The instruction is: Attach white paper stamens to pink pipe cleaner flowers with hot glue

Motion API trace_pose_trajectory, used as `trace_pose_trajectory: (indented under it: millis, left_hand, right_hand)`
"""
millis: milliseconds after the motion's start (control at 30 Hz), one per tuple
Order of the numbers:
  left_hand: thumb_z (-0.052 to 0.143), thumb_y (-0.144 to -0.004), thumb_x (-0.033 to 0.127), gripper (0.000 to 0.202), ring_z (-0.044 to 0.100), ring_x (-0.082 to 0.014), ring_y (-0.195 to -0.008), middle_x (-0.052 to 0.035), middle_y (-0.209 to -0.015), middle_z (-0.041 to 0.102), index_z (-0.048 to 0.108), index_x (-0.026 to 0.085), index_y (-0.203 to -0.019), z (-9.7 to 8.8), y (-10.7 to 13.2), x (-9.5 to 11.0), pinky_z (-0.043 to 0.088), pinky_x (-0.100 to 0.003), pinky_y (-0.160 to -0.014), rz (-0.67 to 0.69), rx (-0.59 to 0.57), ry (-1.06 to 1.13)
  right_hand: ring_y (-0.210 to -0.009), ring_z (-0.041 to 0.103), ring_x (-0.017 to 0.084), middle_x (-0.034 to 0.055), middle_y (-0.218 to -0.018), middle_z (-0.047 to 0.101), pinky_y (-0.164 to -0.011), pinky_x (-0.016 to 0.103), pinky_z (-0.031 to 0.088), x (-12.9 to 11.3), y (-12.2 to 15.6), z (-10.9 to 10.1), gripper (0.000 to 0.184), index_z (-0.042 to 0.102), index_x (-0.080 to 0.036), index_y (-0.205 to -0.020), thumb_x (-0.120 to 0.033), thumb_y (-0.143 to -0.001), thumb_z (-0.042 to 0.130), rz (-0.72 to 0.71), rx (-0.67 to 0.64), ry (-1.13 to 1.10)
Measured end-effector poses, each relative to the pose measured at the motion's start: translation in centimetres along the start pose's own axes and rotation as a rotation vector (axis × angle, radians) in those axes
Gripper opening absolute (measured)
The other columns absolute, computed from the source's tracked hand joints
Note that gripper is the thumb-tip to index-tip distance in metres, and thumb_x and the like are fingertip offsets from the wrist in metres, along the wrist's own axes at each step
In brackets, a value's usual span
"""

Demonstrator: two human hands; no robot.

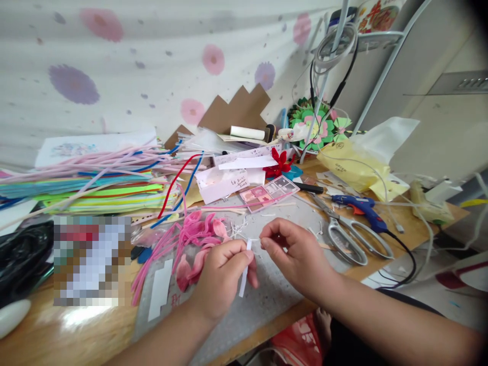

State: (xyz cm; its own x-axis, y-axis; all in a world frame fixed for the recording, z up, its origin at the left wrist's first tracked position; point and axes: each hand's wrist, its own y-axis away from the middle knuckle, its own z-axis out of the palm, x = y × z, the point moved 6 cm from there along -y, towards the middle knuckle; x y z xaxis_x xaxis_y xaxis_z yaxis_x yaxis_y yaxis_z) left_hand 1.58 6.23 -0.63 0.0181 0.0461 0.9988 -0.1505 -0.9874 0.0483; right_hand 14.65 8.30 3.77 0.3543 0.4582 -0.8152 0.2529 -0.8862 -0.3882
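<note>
Strip point(243, 284) pinched in left hand point(225, 267), presumably for steadiness; right hand point(295, 254) curled alongside, grip unclear; scissors point(334, 217) rightward, probably for reach.

No text could be read with certainty. Large red characters on the food container point(379, 15) were blurred; dark handwriting on the white paper box point(215, 188) was too small; print on the yellow bag point(353, 168) was faint; red marks on the grey mat point(263, 305) stayed unclear.
</note>
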Motion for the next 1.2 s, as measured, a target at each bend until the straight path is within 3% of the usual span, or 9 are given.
trace_pose_trajectory:
  millis: [200, 333, 600, 800, 1033, 1200]
  left_hand:
    - [0.048, -0.080, 0.025, 0.027, 0.053, -0.0149, -0.044, 0.0005, -0.044, 0.060, 0.056, 0.019, -0.054, -0.1, 0.1, 0.1, 0.037, -0.027, -0.050, -0.003, 0.028, -0.035]
    - [0.049, -0.077, 0.025, 0.026, 0.052, -0.0143, -0.040, 0.0022, -0.039, 0.056, 0.054, 0.020, -0.052, -0.1, 0.1, 0.1, 0.037, -0.027, -0.048, -0.026, 0.031, -0.047]
    - [0.047, -0.070, 0.023, 0.024, 0.045, -0.0110, -0.032, 0.0053, -0.033, 0.046, 0.048, 0.020, -0.046, 0.1, 0.1, 0.1, 0.032, -0.024, -0.042, -0.063, 0.019, -0.038]
    - [0.047, -0.068, 0.023, 0.024, 0.045, -0.0100, -0.031, 0.0056, -0.034, 0.045, 0.047, 0.019, -0.045, 0.3, -0.1, 0.2, 0.031, -0.023, -0.040, -0.083, -0.027, -0.055]
    - [0.043, -0.068, 0.022, 0.024, 0.042, -0.0111, -0.032, 0.0044, -0.033, 0.044, 0.044, 0.022, -0.044, 0.4, 0.0, 0.6, 0.034, -0.025, -0.043, -0.052, -0.041, -0.212]
    - [0.040, -0.068, 0.017, 0.027, 0.039, -0.0112, -0.040, 0.0034, -0.037, 0.041, 0.031, 0.022, -0.043, 0.6, 0.2, 2.3, 0.029, -0.026, -0.046, 0.135, -0.043, -0.466]
  right_hand:
    - [-0.062, 0.057, 0.013, 0.0001, -0.069, 0.062, -0.058, 0.024, 0.045, 0.1, 0.3, 0.2, 0.012, 0.056, -0.020, -0.073, -0.009, -0.077, 0.055, -0.058, -0.013, 0.112]
    - [-0.062, 0.059, 0.013, 0.0001, -0.069, 0.064, -0.060, 0.025, 0.047, -0.1, 0.3, 0.2, 0.009, 0.058, -0.021, -0.074, -0.012, -0.078, 0.057, -0.061, -0.033, 0.049]
    - [-0.064, 0.063, 0.012, -0.0005, -0.070, 0.067, -0.061, 0.025, 0.049, 0.8, 0.5, 0.9, 0.004, 0.062, -0.019, -0.081, -0.021, -0.080, 0.059, 0.191, -0.185, -0.353]
    - [-0.062, 0.062, 0.011, -0.0024, -0.066, 0.064, -0.059, 0.024, 0.049, 1.5, 0.5, 1.5, 0.009, 0.064, -0.017, -0.080, -0.021, -0.073, 0.067, 0.346, -0.269, -0.519]
    - [-0.059, 0.055, 0.010, -0.0027, -0.065, 0.062, -0.056, 0.024, 0.043, 1.4, 0.4, 1.2, 0.008, 0.064, -0.018, -0.074, -0.018, -0.068, 0.070, 0.326, -0.268, -0.383]
    - [-0.055, 0.049, 0.009, -0.0038, -0.061, 0.059, -0.052, 0.023, 0.039, 1.3, 0.3, 0.9, 0.005, 0.064, -0.019, -0.070, -0.017, -0.068, 0.069, 0.280, -0.252, -0.294]
